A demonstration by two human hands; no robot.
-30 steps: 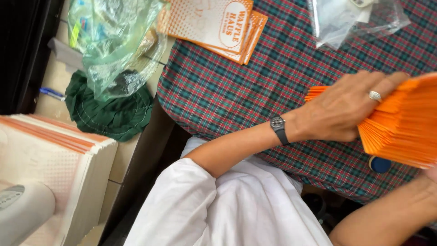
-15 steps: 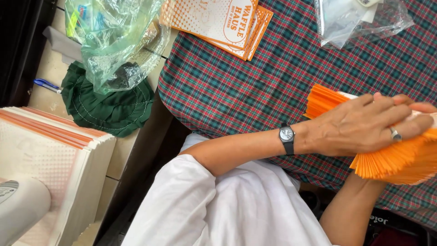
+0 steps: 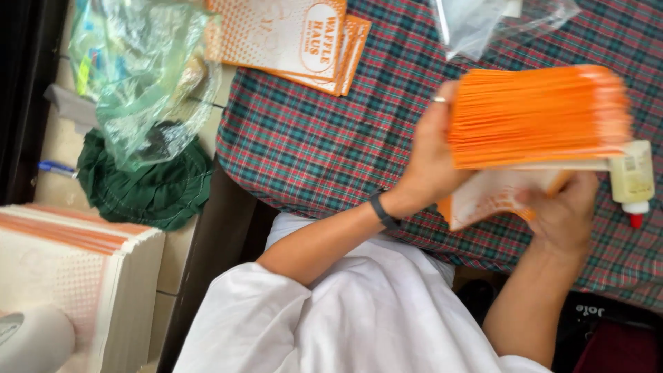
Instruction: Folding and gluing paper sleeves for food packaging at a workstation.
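Observation:
My left hand [image 3: 429, 162], with a ring and a dark wristwatch, grips the left end of a thick stack of orange paper bags [image 3: 539, 114], held on edge above the plaid tablecloth [image 3: 311, 138]. My right hand [image 3: 563, 215] is under the stack, its fingers on a single pale bag with an orange print [image 3: 492, 197] that hangs below the rest. A small white glue bottle with a red tip [image 3: 632, 181] lies on the cloth just right of the stack.
A pile of printed orange bags [image 3: 290, 34] lies at the table's far edge, beside a clear plastic bag [image 3: 483, 21]. Left of the table are a greenish plastic bag [image 3: 138, 76], a green cloth [image 3: 148, 188], a blue pen [image 3: 55, 168] and a tall paper pile [image 3: 69, 269].
The orange stack has been lifted and turned on edge, higher over the table. My right hand has come into view under it, holding one bag. The glue bottle now shows.

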